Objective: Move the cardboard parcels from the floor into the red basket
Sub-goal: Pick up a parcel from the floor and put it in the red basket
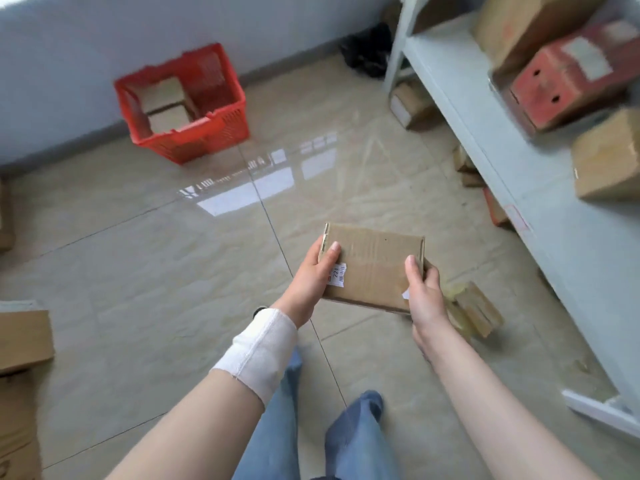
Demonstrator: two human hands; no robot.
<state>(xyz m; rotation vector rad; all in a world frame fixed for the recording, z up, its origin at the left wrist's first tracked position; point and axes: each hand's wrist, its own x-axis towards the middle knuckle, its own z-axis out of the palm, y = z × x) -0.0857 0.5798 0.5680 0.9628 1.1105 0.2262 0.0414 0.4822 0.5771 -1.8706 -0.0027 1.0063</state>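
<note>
Cardboard, brown and corrugated, forms the flat rectangular parcel [372,268] held level above the glossy beige tiled floor [138,271], well apart from the red plastic lattice basket [207,140] that stands by the grey wall [86,46]. The left hand [308,278] and right hand [426,296] grip opposite short ends, each thumb laid on the top face and the fingers wrapped beneath, mostly hidden. Judging by its size and the easy two-handed hold, the parcel is probably light. Its walls look stiff and its dry paper faces unlikely to slip, so a hold at the two ends suits it, clear of the small white printed label [338,273] by the left thumb. Count: one parcel in hand; at least two pale cardboard parcels [162,93] in the basket; one small taped parcel [479,308] on the open floor just beside the right wrist, possibly two pressed together; three or so further boxes [412,105] on the floor under the pale metal shelf unit [491,133], too blurred to count surely. A white cloth wrap [259,351] circles the left wrist.
</note>
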